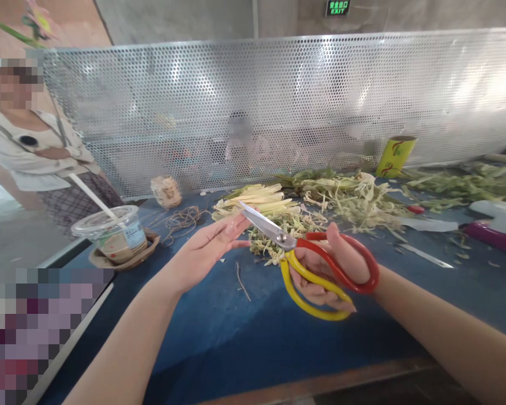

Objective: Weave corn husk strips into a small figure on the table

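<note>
Two bare hands meet over a blue counter (194,337): the right hand (348,259) grips scissors (282,238) by smooth red and yellow loops, metal blades pressed together, while the left hand (206,247) reaches straight-fingered to their tip; whether it pinches anything cannot be told. A thin, crooked twig (242,282) lies in front. Just beyond the blades, a crumbly heap of green scraps (306,225) suggests much cutting is done. At left, a clear plastic cup (122,239) stands near loosely coiled, hairy string (183,222). Behind the scraps, long, pale, ribbed strips (261,197) lie bundled, apparently sorted, beside frayed, curling husks (349,194) that look unsorted; the work seems partway along. Farther back, a glossy yellow tube (396,156) leans by a screen (202,95) of shiny perforated metal.
</note>
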